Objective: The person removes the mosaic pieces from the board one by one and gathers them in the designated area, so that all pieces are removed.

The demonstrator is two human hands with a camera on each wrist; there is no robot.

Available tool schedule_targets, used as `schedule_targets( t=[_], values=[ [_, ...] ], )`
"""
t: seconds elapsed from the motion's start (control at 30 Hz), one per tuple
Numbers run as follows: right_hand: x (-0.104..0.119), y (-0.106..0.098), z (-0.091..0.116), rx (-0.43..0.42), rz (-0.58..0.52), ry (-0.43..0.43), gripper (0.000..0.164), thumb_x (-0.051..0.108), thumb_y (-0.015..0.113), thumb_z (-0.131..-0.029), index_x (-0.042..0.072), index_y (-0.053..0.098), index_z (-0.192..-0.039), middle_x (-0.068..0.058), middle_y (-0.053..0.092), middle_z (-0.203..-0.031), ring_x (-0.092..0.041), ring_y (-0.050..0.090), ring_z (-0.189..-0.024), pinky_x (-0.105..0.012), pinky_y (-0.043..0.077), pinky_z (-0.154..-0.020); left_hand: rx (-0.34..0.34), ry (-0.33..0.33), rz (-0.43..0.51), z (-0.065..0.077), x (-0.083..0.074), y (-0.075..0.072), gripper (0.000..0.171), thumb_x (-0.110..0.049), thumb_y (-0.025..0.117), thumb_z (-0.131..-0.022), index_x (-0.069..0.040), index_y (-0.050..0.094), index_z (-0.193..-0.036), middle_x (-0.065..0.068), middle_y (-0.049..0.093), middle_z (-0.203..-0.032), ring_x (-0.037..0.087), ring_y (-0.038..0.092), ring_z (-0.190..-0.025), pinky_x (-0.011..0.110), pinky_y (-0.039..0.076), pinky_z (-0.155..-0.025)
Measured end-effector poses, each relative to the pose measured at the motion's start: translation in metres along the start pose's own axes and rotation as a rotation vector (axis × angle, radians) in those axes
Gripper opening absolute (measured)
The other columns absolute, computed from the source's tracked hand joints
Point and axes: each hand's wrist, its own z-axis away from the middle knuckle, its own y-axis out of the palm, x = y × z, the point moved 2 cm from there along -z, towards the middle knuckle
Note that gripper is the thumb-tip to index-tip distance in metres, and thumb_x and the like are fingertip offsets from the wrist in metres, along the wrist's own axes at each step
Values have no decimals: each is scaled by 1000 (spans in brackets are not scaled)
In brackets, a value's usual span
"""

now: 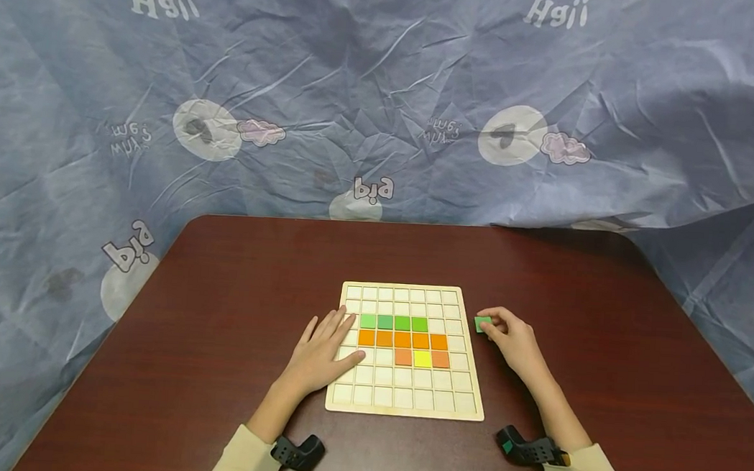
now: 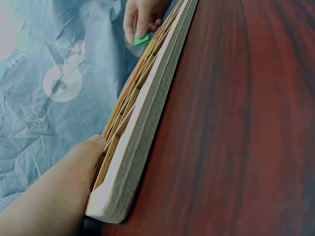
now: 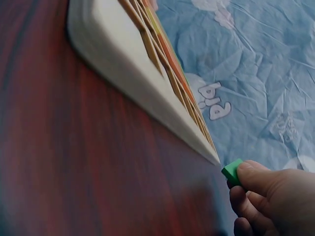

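A pale wooden grid board [image 1: 405, 403] lies on the table, with coloured square tiles in some of its cells. Green tiles [image 1: 402, 323] form one row, orange tiles [image 1: 401, 340] the row below, and under these sit two salmon tiles [image 1: 440, 360] with a yellow tile [image 1: 422, 358] between them. My left hand [image 1: 320, 358] rests with spread fingers on the board's left edge; its thumb [image 2: 81, 160] lies along the rim in the left wrist view. Just off the board's right edge, my right hand [image 1: 512, 341] pinches a green square tile [image 3: 233, 171] between thumb and fingers.
The dark red-brown table [image 1: 251, 278] extends around the board on all sides. Behind it hangs a wrinkled blue printed cloth [image 1: 333, 103]. Each wrist wears a black camera band, one at the left [image 1: 299, 452] and one at the right [image 1: 526, 446].
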Motion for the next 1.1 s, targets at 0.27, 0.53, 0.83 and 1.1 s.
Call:
schedule_targets(
  t=[0.27,0.53,0.83,1.1],
  values=[
    [-12,-8,4,33,23,-3,26,19,59,-89,10,60,-113,-9,61,-96,-7,54,-71,-21,43,-57,-1,-2,8,2,-1,1,73,-63,37,-86,-24,21,-146,-1,14,-154,19,15,-142,45,3,-114],
    [-19,-6,4,-35,80,-93,24,14,63,-84,11,62,-108,-6,55,-86,-3,44,-65,-20,38,-54,-5,4,7,2,-2,0,73,-63,37,-86,-24,21,-146,-1,14,-154,19,15,-142,45,3,-115],
    [-25,0,5,-45,114,-129,23,14,60,-87,10,62,-109,-9,55,-108,-15,48,-88,-27,42,-71,-15,11,5,4,-1,0,73,-62,38,-86,-23,22,-146,0,15,-154,20,16,-141,46,4,-114],
    [-22,-2,4,-28,102,-128,25,13,58,-87,7,61,-112,-14,52,-112,-30,48,-104,-48,40,-85,-18,5,-15,2,-1,0,74,-63,37,-86,-23,21,-146,0,16,-153,18,16,-141,44,3,-115]
  ],
)
